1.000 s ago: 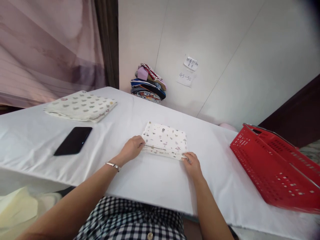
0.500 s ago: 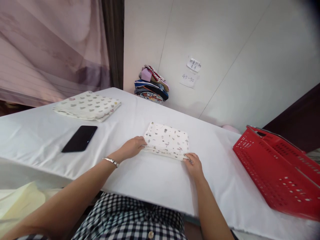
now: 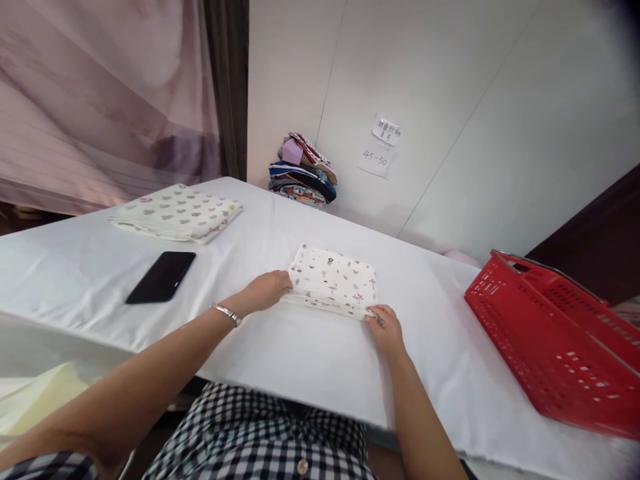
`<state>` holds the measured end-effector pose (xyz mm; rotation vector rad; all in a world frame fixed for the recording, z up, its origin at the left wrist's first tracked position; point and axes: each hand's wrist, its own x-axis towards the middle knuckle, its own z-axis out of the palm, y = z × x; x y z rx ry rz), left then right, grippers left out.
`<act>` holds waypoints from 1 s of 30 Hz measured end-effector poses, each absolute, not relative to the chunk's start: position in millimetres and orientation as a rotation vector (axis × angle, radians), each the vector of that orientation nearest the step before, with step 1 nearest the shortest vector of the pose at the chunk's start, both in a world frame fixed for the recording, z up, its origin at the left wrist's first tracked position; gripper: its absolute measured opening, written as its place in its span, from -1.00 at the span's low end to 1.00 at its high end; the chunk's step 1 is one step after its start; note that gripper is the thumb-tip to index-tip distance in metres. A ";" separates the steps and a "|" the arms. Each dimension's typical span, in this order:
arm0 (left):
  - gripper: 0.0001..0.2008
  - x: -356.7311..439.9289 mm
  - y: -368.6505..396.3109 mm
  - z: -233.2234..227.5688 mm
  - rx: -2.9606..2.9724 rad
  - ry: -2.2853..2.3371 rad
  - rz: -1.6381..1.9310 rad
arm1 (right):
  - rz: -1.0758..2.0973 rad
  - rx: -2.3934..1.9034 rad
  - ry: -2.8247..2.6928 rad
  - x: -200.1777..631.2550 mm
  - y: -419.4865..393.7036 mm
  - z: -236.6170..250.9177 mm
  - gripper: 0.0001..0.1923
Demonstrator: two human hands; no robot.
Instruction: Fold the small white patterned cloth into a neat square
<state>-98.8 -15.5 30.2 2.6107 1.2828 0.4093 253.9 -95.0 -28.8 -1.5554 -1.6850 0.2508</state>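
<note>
A small white cloth with tiny printed figures [image 3: 334, 279] lies folded into a rectangle on the white table [image 3: 310, 353]. My left hand [image 3: 265, 292] pinches its near left corner. At the near right corner my right hand [image 3: 386, 328] grips the folded edge. Both hands rest low on the tabletop. A thin bracelet circles my left wrist.
A black phone [image 3: 161, 277] lies at the left, and beyond it a folded spotted cloth [image 3: 175, 212]. A red plastic basket [image 3: 555, 340] stands tilted at the right. Colourful folded fabrics [image 3: 303, 170] are stacked against the wall under two paper notes.
Both hands stay on the folded cloth's near corners, and the left fingers have shifted slightly along the edge. The view has drifted a little to the left.
</note>
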 end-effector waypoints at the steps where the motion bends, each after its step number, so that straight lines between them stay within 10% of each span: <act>1: -0.74 -99.2 -15.5 31.0 2.621 1.281 0.388 | 0.254 -1.553 -1.687 253.9 -94.9 -28.9 -0.74; 30: -0.81 -96.7 -31.6 35.6 2.760 1.381 0.426 | 0.222 -1.519 -1.713 253.1 -94.7 -28.1 -0.75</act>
